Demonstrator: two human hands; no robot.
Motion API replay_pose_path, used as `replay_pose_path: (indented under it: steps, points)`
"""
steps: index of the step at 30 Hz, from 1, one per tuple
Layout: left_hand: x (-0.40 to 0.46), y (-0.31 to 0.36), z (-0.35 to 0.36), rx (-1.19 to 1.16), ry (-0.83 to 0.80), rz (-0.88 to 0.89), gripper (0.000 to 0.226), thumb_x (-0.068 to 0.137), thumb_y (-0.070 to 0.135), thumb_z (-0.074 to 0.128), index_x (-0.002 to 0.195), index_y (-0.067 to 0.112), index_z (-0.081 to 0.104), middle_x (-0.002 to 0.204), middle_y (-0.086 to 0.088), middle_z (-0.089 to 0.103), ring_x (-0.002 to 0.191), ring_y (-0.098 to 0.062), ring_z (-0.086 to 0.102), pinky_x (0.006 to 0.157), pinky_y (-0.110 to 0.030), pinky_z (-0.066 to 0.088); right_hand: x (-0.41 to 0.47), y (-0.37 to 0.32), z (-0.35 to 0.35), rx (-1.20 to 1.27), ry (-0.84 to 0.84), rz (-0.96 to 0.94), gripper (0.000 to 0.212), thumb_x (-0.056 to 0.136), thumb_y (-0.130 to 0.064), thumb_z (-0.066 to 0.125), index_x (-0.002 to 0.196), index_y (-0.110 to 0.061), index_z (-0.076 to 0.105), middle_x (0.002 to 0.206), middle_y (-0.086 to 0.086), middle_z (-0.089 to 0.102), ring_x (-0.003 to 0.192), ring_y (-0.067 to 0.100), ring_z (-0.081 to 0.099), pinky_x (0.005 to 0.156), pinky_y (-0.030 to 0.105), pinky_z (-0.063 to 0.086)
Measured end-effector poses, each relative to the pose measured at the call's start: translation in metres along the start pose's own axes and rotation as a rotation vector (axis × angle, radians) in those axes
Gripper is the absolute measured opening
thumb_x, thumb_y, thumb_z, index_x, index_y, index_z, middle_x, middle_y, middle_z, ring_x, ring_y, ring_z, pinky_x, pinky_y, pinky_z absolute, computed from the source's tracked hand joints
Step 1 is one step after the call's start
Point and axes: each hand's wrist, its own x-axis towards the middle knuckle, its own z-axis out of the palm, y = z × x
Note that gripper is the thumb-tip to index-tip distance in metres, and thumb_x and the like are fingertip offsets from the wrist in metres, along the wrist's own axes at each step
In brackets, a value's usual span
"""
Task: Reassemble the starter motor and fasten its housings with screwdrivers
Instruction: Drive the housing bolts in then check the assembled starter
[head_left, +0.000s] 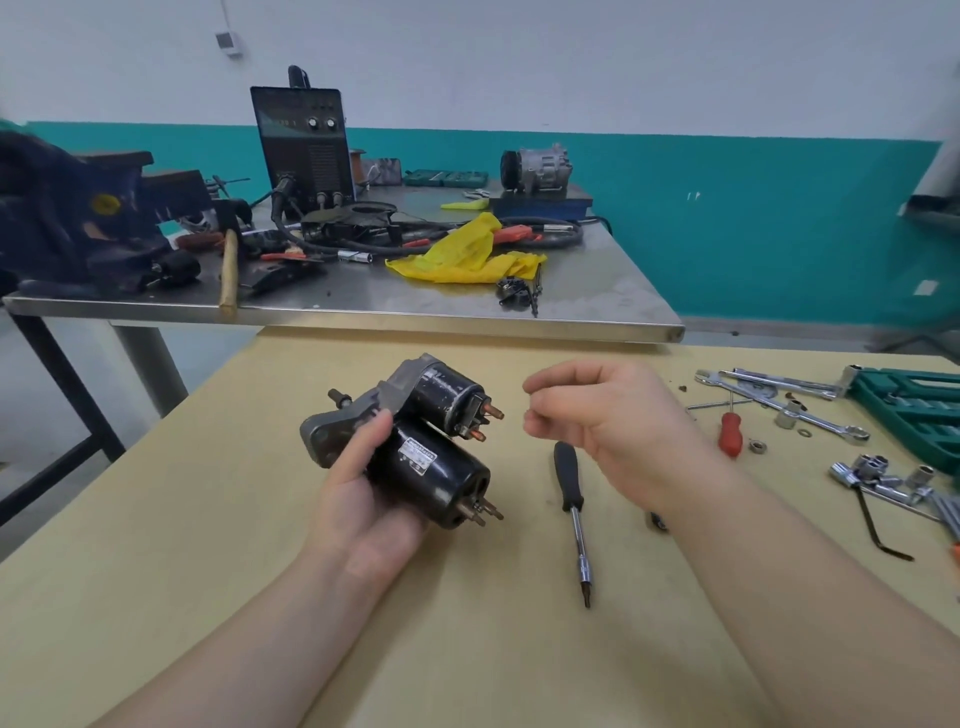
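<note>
While held, tools (779, 397) beside motor (415, 441).

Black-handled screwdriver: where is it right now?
In the head view, the black-handled screwdriver lies untouched on the wooden table, below the right hand and right of the starter motor.

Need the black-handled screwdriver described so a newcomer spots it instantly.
On the tan worktable, look between the person's forearms, right of the starter motor. The black-handled screwdriver lies alone there, tip toward the viewer; the red-handled screwdriver lies farther right among wrenches.
</note>
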Motion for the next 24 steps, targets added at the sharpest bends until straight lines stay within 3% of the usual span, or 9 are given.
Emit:
replay_pose_path:
  steps: [4, 10, 19, 22, 24]
  points:
    - [0.004, 0.001, -0.005, -0.033, 0.008, 0.014, 0.046, 0.085, 0.027, 0.077, 0.129, 0.018, 0.073, 0.124, -0.008, 0.079, 0.098, -0.029, 0.081, 0.076, -0.049, 0.066, -0.001, 0.03, 0.024, 0.032, 0.151, 0.034, 0.024, 0.086, 0.013, 0.068, 0.079, -0.006, 0.081, 0.069, 0.009, 0.074, 0.068, 0.027, 0.077, 0.078, 0.036, 0.066]
    - [0.007, 0.0, -0.008, -0.022, 0.025, 0.023, 0.063, 0.083, 0.029, 0.077, 0.143, 0.018, 0.067, 0.131, -0.01, 0.076, 0.11, -0.03, 0.078, 0.09, -0.056, 0.056, -0.005, 0.058, 0.041, 0.145, 0.262, 0.08, 0.023, 0.086, 0.009, 0.075, 0.1, -0.01, 0.077, 0.08, 0.003, 0.078, 0.076, 0.019, 0.076, 0.069, 0.027, 0.062]
    - [0.004, -0.009, -0.008, 0.007, -0.061, -0.051, 0.039, 0.084, 0.027, 0.075, 0.12, 0.015, 0.078, 0.131, -0.016, 0.076, 0.113, -0.039, 0.076, 0.092, -0.061, 0.058, -0.007, 0.07, 0.051, 0.114, 0.311, 0.018, 0.031, 0.085, 0.009, 0.077, 0.102, -0.017, 0.074, 0.094, 0.006, 0.078, 0.101, 0.033, 0.077, 0.091, 0.045, 0.065]
    - [0.004, -0.009, -0.008, -0.002, -0.048, -0.055, 0.028, 0.084, 0.025, 0.075, 0.107, 0.013, 0.086, 0.129, -0.016, 0.077, 0.11, -0.039, 0.077, 0.089, -0.06, 0.058, -0.007, 0.074, 0.053, 0.12, 0.342, 0.027, 0.03, 0.085, 0.005, 0.08, 0.102, -0.019, 0.074, 0.091, 0.004, 0.08, 0.097, 0.028, 0.078, 0.093, 0.045, 0.064]
    - [0.004, -0.008, -0.009, -0.008, -0.065, -0.061, 0.037, 0.086, 0.026, 0.073, 0.121, 0.013, 0.08, 0.131, -0.016, 0.076, 0.112, -0.04, 0.077, 0.087, -0.059, 0.059, -0.009, 0.078, 0.056, 0.116, 0.369, 0.034, 0.029, 0.085, 0.002, 0.082, 0.101, -0.021, 0.075, 0.091, 0.002, 0.081, 0.095, 0.023, 0.079, 0.093, 0.044, 0.063]
